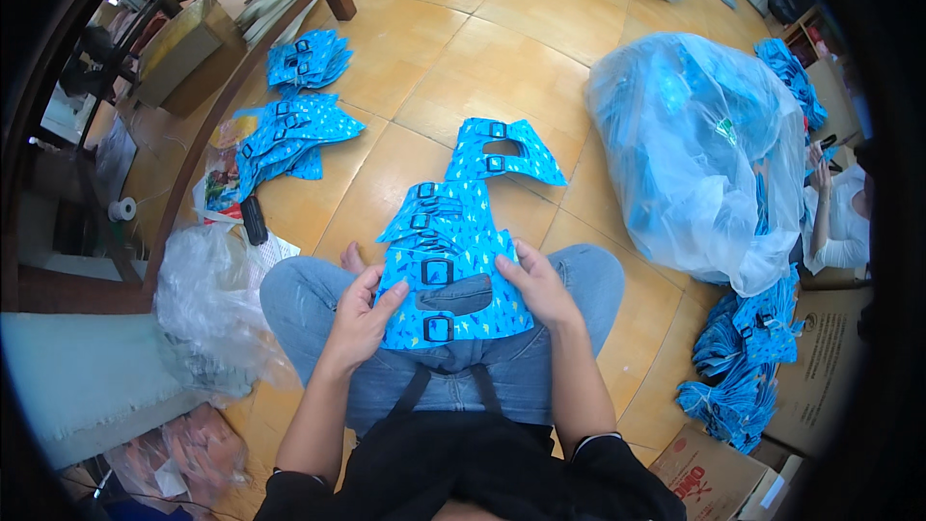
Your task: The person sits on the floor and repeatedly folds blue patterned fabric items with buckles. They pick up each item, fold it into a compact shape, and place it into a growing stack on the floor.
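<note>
Over my lap I hold a blue patterned fabric piece (477, 265) with two black buckles and a wide cutout through which my jeans show. My left hand (357, 320) pinches its left edge, thumb on top. On the opposite edge my right hand (542, 285) grips it the same way. Just beyond lie similar buckled pieces (453, 205), overlapping it so that I cannot tell where each one ends. A single fabric piece (535, 156) with a cutout and two buckles lies flat on the floor farther out.
Buckled blue stacks (299, 130) lie at the left, by a wooden frame (207, 140). A big clear plastic bag (685, 164) of blue pieces stands at right, with tied bundles (728, 405) and cardboard boxes (709, 473) nearer. Crumpled plastic (207, 299) lies left. Another person (844, 217) sits far right.
</note>
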`<act>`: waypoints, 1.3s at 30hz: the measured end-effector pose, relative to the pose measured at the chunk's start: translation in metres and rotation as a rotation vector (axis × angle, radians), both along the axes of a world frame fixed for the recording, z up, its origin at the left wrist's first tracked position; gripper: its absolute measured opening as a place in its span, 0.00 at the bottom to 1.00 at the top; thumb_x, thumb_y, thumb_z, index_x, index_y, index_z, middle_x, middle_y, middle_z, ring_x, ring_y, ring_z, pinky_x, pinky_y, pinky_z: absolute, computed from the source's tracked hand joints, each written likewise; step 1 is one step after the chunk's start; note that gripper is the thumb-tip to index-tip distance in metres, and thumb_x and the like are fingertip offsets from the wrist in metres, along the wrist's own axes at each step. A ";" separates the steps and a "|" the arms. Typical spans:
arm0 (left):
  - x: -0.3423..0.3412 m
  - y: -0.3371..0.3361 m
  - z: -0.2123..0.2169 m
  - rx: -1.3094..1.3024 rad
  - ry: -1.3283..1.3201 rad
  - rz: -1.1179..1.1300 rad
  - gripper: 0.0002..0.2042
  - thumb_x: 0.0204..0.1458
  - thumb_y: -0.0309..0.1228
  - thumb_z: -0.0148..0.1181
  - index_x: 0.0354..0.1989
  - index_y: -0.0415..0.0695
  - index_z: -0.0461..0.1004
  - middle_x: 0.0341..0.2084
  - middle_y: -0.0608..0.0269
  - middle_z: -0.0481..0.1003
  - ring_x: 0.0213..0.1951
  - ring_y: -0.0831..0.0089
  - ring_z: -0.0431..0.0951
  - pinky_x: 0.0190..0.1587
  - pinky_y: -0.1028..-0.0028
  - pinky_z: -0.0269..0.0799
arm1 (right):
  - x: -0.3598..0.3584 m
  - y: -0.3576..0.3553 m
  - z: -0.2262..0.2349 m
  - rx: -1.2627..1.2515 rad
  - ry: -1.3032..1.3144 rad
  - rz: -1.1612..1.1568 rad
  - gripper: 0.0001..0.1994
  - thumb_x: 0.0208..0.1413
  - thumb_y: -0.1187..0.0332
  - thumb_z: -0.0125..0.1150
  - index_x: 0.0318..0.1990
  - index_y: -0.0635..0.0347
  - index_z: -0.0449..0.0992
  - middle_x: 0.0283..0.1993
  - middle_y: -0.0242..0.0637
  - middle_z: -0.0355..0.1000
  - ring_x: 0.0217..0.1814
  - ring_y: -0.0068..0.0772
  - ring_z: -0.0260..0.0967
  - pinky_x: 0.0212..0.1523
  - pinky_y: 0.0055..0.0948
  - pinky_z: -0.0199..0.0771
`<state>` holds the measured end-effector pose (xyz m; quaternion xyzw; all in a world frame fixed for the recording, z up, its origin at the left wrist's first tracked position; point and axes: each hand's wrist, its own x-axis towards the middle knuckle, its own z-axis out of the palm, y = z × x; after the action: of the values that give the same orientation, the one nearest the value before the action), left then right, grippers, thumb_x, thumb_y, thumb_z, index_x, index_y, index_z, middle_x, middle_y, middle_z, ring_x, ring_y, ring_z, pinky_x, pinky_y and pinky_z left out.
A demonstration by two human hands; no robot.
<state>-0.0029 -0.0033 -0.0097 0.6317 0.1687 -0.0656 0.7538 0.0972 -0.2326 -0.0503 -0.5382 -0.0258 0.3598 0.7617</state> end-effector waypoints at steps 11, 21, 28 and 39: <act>0.016 0.007 -0.011 0.077 -0.093 0.091 0.14 0.59 0.26 0.52 0.52 0.35 0.66 0.42 0.62 0.75 0.43 0.81 0.73 0.48 0.80 0.66 | 0.008 0.004 -0.030 0.016 -0.028 0.039 0.16 0.60 0.63 0.58 0.52 0.60 0.69 0.44 0.26 0.71 0.44 0.15 0.66 0.44 0.20 0.69; 0.020 0.007 0.004 -0.043 -0.111 0.093 0.21 0.57 0.23 0.49 0.60 0.34 0.61 0.52 0.56 0.71 0.53 0.74 0.70 0.56 0.74 0.64 | 0.007 0.007 -0.037 0.090 -0.173 -0.344 0.15 0.56 0.68 0.62 0.47 0.65 0.70 0.43 0.33 0.74 0.42 0.17 0.70 0.44 0.20 0.71; 0.027 0.018 0.012 0.010 -0.280 0.335 0.22 0.59 0.25 0.48 0.62 0.37 0.57 0.45 0.59 0.74 0.45 0.77 0.75 0.47 0.76 0.72 | 0.010 -0.001 -0.032 -0.076 -0.071 -0.135 0.18 0.60 0.64 0.57 0.54 0.63 0.68 0.37 0.34 0.75 0.32 0.17 0.70 0.30 0.16 0.69; 0.025 0.017 0.020 -0.082 -0.224 0.286 0.21 0.58 0.21 0.47 0.61 0.37 0.56 0.48 0.56 0.72 0.44 0.72 0.77 0.41 0.73 0.80 | 0.010 -0.011 -0.034 0.289 0.011 -0.233 0.17 0.63 0.65 0.51 0.57 0.61 0.66 0.37 0.36 0.75 0.32 0.20 0.71 0.28 0.17 0.69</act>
<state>0.0221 0.0135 0.0102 0.5733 0.1690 0.1059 0.7947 0.1069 -0.2434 -0.0847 -0.4204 -0.0103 0.2646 0.8678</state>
